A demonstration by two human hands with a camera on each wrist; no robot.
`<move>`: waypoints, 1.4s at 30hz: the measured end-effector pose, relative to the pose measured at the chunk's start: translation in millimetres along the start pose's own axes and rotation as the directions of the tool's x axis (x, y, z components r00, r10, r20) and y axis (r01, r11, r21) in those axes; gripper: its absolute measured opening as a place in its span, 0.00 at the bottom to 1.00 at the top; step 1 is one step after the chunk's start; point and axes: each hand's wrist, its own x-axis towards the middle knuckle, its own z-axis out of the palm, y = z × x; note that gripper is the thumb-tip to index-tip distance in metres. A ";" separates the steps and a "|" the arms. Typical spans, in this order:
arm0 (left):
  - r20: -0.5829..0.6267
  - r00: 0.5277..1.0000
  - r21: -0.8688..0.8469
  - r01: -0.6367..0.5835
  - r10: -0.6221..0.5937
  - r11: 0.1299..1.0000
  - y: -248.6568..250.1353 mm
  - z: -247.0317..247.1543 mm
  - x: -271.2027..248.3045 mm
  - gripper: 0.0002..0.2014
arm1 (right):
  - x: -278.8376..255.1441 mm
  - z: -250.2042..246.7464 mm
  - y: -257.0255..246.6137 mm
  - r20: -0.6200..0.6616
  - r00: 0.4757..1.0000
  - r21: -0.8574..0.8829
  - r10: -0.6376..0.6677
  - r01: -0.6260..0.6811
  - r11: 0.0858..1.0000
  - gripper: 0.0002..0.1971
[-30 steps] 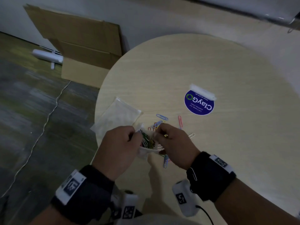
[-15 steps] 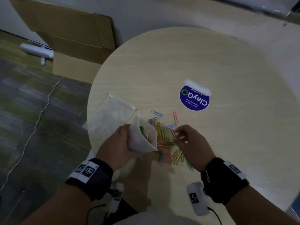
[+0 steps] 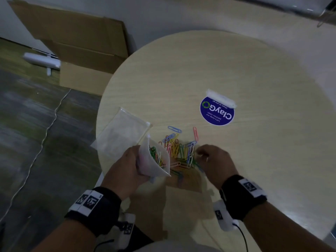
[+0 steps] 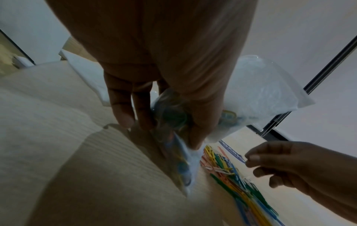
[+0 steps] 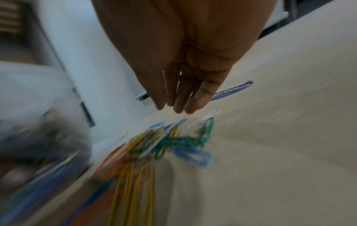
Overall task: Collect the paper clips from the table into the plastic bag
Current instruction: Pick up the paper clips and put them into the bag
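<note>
My left hand [image 3: 130, 165] grips a small clear plastic bag [image 3: 154, 161] with its mouth held open toward the right; several coloured paper clips lie inside. In the left wrist view the left hand's fingers [image 4: 123, 116] and thumb pinch the bag [image 4: 260, 91]. A pile of coloured paper clips [image 3: 181, 151] lies on the round table [image 3: 218, 60] just right of the bag. My right hand [image 3: 200, 154] hovers at the pile's right side, fingertips [image 5: 179, 108] gathered at a pink clip, nothing clearly held. The right wrist view is blurred.
A second, flat clear bag [image 3: 121, 135] lies at the table's left edge. A blue round sticker [image 3: 217, 111] is stuck further back. Cardboard boxes [image 3: 81, 51] and a white device [image 3: 41, 60] are on the floor to the left, with a cable [image 3: 45, 135].
My right hand left the bag's mouth and moved right and down to the pile of clips. The left hand kept holding the bag, now with its mouth open.
</note>
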 end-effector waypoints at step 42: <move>-0.054 0.999 0.169 0.015 -0.006 0.986 21.1 10.9 7.7 0.31 | 6.5 -66.1 -65.1 -0.006 0.995 -0.020 -0.099 0.099 0.995 0.11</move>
